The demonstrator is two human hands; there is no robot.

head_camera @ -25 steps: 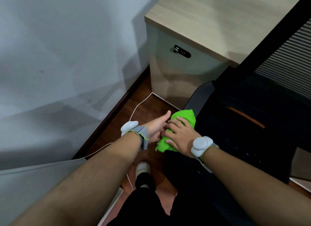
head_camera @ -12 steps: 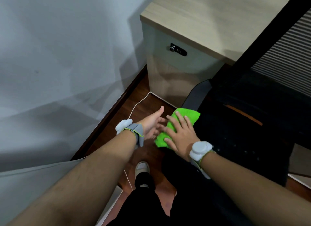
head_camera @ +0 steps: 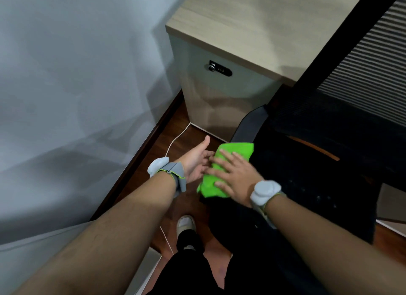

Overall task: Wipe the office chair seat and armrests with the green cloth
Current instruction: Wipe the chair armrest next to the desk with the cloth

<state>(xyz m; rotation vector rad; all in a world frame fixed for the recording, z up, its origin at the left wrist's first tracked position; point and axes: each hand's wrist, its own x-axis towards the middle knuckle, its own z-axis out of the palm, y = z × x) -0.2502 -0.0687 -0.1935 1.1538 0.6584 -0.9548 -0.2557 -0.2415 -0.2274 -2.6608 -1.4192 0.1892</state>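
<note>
The green cloth (head_camera: pixel 235 153) lies over the left edge of the black office chair seat (head_camera: pixel 307 174). My right hand (head_camera: pixel 236 176) presses flat on the cloth with fingers spread. Beside it, my left hand (head_camera: pixel 197 160) is palm-up with the thumb raised, its fingertips tucked against or under the cloth's left edge; how much it grips is hidden. The chair's left armrest (head_camera: pixel 250 125), dark and curved, runs just beyond the cloth. The backrest is a black frame with ribbed mesh at the right.
A wooden pedestal cabinet (head_camera: pixel 219 97) with a combination lock (head_camera: pixel 220 68) stands close behind the armrest. A grey wall (head_camera: pixel 77 75) is on the left, with a white cable (head_camera: pixel 175 138) on the dark wood floor. My shoe (head_camera: pixel 186 224) stands below the hands.
My right hand has gone from curled on the cloth to flat and spread, sliding it forward along the seat edge. The cloth has flattened out. The left hand stays beside it.
</note>
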